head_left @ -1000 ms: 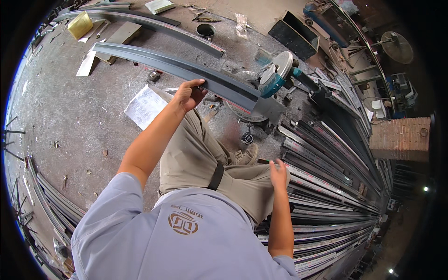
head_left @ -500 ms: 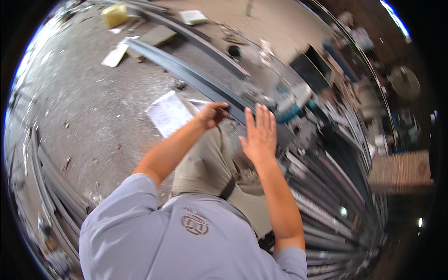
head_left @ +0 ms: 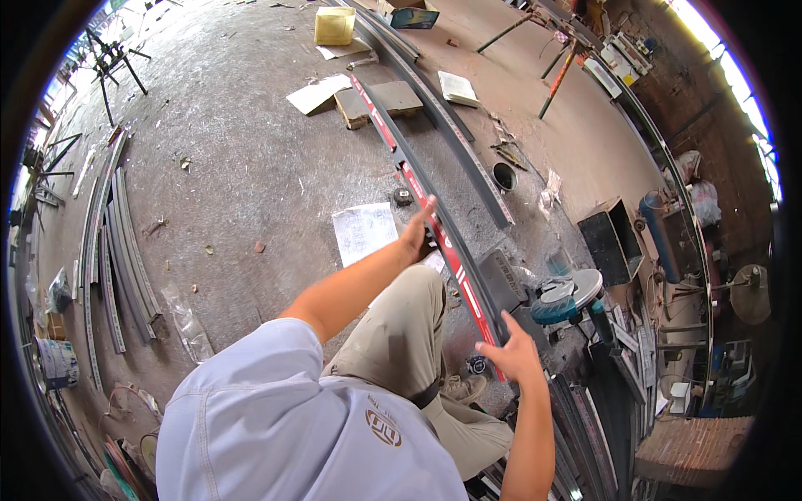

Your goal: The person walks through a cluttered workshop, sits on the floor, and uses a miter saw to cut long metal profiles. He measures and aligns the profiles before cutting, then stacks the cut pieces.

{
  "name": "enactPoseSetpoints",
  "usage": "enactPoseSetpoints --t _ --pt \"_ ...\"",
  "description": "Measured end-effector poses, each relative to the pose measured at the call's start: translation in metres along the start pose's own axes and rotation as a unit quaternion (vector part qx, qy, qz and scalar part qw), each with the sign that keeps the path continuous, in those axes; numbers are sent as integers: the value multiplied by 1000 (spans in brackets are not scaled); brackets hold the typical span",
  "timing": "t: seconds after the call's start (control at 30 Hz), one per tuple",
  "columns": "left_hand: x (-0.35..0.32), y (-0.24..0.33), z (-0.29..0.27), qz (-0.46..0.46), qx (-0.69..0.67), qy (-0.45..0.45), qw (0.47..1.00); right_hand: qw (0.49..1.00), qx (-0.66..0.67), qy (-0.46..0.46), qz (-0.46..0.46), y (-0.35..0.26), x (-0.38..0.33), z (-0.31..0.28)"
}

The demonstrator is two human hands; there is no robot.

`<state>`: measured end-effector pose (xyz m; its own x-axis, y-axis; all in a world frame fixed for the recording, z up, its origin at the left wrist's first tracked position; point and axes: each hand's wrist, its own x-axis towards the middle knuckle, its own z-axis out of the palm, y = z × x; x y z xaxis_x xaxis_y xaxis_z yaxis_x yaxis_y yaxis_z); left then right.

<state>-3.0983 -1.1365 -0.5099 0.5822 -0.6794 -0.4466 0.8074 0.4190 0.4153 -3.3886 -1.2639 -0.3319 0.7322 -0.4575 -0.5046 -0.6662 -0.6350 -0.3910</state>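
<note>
A long grey metal profile (head_left: 462,275) with red film along one face slants from the far middle down toward my right side. My left hand (head_left: 417,232) is closed around its middle, thumb on top and the other fingers partly hidden beneath. Close to its near end, my right hand (head_left: 520,355) grips it between the thumb and the fingers. A cutting saw with a teal guard (head_left: 555,311) and a grey base (head_left: 501,275) stands just right of the profile. The profile's far end lies over a flat grey block (head_left: 397,98).
Written paper sheets (head_left: 366,232) and a tape measure (head_left: 403,196) lie left of the profile. Beyond it are another long profile (head_left: 451,121), a black cup (head_left: 504,175) and a yellow container (head_left: 334,27). Profile bundles lie at far left (head_left: 117,250) and near right (head_left: 585,426).
The profile has turned so its red face shows, and its near end has swung toward me. My right hand has gone from lying flat on it to gripping near its end.
</note>
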Motion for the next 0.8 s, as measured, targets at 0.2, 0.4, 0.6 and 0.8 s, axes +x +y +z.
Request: enactPoseSetpoints --t 0.2,0.4,0.6,0.8 --pt "50 56 -28 108 44 117 986 984 166 -66 4 39 -51 -9" --pt "75 63 -35 42 172 193 965 995 94 -28 28 50 -111 -6" --pt "65 40 -55 61 51 102 992 1000 13 27 -8 57 -148 -20" --pt "36 120 -77 249 102 329 905 874 -138 327 -333 23 -127 -42"
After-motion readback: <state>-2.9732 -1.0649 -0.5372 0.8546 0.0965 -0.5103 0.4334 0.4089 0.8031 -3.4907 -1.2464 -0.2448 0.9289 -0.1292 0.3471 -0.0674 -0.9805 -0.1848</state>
